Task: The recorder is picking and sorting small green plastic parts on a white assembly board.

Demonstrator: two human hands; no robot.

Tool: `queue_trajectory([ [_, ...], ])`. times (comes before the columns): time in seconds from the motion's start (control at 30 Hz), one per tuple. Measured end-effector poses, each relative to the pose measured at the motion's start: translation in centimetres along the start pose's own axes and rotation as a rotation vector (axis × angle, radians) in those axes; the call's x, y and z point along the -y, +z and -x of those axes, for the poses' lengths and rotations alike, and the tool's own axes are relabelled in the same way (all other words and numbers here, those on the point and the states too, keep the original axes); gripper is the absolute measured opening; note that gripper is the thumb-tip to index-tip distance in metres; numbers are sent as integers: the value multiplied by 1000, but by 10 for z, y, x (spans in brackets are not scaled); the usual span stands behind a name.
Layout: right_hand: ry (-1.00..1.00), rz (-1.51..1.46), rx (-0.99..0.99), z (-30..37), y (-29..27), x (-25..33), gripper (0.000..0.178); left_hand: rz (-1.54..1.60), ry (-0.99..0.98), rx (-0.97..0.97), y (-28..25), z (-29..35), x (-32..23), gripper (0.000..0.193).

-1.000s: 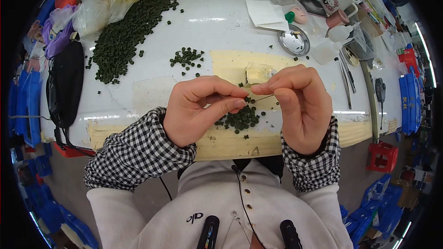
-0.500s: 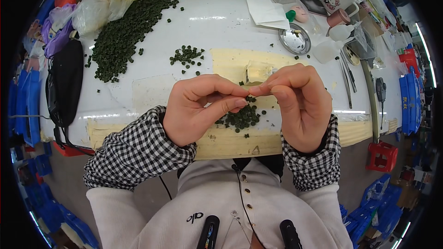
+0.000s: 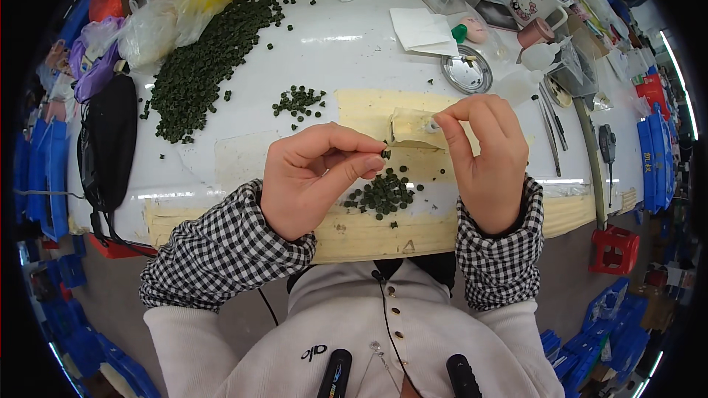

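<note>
My left hand (image 3: 301, 180) pinches a small dark green round piece (image 3: 386, 154) between thumb and forefinger. My right hand (image 3: 490, 158) has thumb and forefinger pressed together at the right end of a small block wrapped in yellow tape (image 3: 415, 130). Whatever those fingertips hold is too small to make out. Below and between the hands lies a small heap of similar dark green pieces (image 3: 383, 193). Farther off, a second loose cluster (image 3: 299, 101) sits on the white table (image 3: 332, 48). At the far left spreads a large pile of them (image 3: 203, 66).
Plastic bags (image 3: 151, 33) and a black pouch (image 3: 107, 133) line the left side. To the right are a round metal dish (image 3: 467, 70), white paper (image 3: 424, 31), tweezers (image 3: 549, 133), a mug (image 3: 532, 4) and a spool (image 3: 535, 32). Yellow tape (image 3: 354, 236) covers the table's near edge.
My hands were together at the fingertips and are now apart. My right hand has moved to the taped block; my left stays near its place, with the green piece now showing.
</note>
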State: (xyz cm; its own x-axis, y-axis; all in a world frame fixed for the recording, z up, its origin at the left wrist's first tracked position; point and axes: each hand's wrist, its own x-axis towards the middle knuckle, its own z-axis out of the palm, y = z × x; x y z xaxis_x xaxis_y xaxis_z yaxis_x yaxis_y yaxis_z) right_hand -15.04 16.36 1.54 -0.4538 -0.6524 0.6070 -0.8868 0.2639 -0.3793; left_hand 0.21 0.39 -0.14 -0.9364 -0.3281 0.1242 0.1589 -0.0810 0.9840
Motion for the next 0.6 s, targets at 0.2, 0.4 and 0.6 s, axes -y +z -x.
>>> queue_trajectory([
  [0.2,52,-103,-83,5,-13,18,21,-60,81,-22,0,2,-1,14],
  [0.4,158,-521,137,14,-9,39,17,-71,125,39,-4,2,0,18],
  [0.6,129,-560,115,15,-2,42,15,-132,169,50,-3,1,-1,19],
])
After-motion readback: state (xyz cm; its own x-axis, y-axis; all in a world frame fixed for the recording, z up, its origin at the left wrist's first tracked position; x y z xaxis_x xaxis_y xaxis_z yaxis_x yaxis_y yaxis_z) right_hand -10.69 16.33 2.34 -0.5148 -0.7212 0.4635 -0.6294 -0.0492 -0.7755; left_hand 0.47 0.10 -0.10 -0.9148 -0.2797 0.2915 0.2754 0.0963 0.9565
